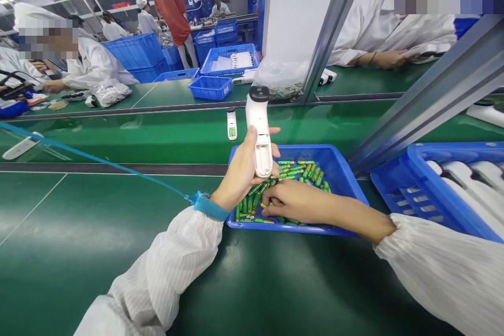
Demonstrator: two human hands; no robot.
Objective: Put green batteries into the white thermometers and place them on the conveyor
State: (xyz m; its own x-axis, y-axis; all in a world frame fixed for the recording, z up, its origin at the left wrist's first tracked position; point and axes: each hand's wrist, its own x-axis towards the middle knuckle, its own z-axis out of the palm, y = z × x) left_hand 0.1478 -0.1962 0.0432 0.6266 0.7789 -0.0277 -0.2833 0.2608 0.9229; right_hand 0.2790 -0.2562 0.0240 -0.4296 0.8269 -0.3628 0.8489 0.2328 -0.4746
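My left hand (pixel 241 168), with a blue strap at its wrist, is wrapped round a white handheld device (pixel 260 121). The device has a black round end at the top and an uncovered battery compartment low on its handle, with no batteries visible in it. Just right of and below it, my right hand (pixel 291 200) reaches into a blue bin (pixel 346 173) of green batteries (pixel 313 172). Its fingers are curled together among the batteries, and a battery shows partly at the fingertips.
A similar device with green batteries (pixel 231 125) lies on the green belt (pixel 185 139) beyond. At right, a blue basket (pixel 423 189) holds white devices beside a slanted metal post (pixel 425 84). A blue cord (pixel 118 164) runs to my left wrist. Several people work across the belt.
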